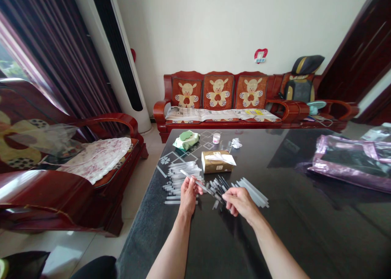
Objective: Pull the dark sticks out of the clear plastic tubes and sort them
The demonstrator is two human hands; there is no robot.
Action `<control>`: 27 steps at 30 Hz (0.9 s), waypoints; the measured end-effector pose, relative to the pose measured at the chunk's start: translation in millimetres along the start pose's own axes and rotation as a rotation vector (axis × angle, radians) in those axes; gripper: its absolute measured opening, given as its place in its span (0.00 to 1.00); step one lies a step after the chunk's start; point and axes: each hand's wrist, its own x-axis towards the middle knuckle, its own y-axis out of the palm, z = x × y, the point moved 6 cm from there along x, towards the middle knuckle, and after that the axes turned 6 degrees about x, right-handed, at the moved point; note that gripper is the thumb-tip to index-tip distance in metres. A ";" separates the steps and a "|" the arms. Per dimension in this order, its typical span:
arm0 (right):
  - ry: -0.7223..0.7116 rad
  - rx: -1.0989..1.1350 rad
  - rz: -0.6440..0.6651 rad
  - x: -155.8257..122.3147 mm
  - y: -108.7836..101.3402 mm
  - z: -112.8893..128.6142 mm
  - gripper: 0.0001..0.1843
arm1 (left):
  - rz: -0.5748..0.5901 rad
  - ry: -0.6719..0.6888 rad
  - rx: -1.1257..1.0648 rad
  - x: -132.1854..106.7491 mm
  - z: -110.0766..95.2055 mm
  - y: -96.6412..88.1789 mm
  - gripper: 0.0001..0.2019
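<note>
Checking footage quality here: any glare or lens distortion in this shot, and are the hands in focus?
Head view: edges bow from the wide lens; the glossy table reflects the bright room; left hand, right hand and the clear tube look sharp.

Reds, blacks and pale greys

Glossy black table (305, 230); translucent grey-white tubes (180, 177); red wooden sofa (220, 124) with cream bear-print cushions (218, 92); purple bag (351, 161).

The thin clear pen tube (195, 180) sits slanted in my left hand (187, 193), pinched in my fingers. The dark pen pieces (217, 186) lie in a messy little pile, touching my right hand (240, 199).
</note>
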 end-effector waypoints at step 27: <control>-0.302 -0.237 0.015 -9.8 34.0 29.9 0.17 | 0.101 -0.048 0.096 -3.7 5.2 12.2 0.15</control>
